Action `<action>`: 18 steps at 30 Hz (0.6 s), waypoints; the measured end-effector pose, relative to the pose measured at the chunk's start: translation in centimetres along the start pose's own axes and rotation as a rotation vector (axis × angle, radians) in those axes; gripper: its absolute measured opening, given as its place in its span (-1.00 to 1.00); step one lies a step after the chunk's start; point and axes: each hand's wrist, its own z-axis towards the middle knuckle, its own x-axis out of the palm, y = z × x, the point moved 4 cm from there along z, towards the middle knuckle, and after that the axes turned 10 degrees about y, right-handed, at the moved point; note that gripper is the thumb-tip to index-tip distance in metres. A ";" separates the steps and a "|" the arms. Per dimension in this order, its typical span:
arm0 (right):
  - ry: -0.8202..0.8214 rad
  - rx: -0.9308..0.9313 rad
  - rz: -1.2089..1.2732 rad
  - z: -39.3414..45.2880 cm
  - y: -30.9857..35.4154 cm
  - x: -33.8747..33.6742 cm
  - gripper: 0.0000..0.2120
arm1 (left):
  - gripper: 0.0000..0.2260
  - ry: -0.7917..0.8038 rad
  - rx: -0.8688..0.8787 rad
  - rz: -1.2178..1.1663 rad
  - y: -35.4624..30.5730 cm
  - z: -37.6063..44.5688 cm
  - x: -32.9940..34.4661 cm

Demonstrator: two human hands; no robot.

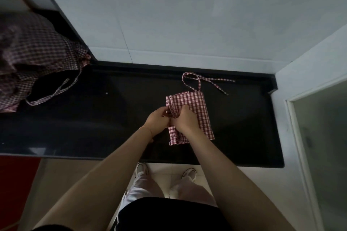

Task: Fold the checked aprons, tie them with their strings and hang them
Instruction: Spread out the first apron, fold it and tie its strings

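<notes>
Right now both hands meet on the folded checked apron (189, 116) near the worktop's (93, 118) right end: left hand (157, 120) pinching its left edge, right hand (185, 120) gripping the cloth. Best keep that roll tight, then bring the loose strings (204, 80) around from the back edge.

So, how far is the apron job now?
Done: the red checked apron lies folded narrow on the black counter. In hand: left hand and right hand grip its left edge. Left: its strings lie loose, untied; the apron pile waits unfolded; nothing visibly hung.
</notes>
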 end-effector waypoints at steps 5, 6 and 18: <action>0.162 0.013 -0.021 -0.1 0.1 -0.5 -0.49 | -0.70 -0.064 -0.101 -0.051 0.0 1.0 -0.2; 0.189 0.009 -0.030 -0.2 0.2 -1.0 -0.58 | -0.65 -0.080 -0.096 0.006 -0.1 1.3 -0.2; -0.508 -0.409 -0.592 0.0 -5.1 -4.3 -0.58 | -0.59 -0.087 0.552 1.263 -4.1 1.1 3.2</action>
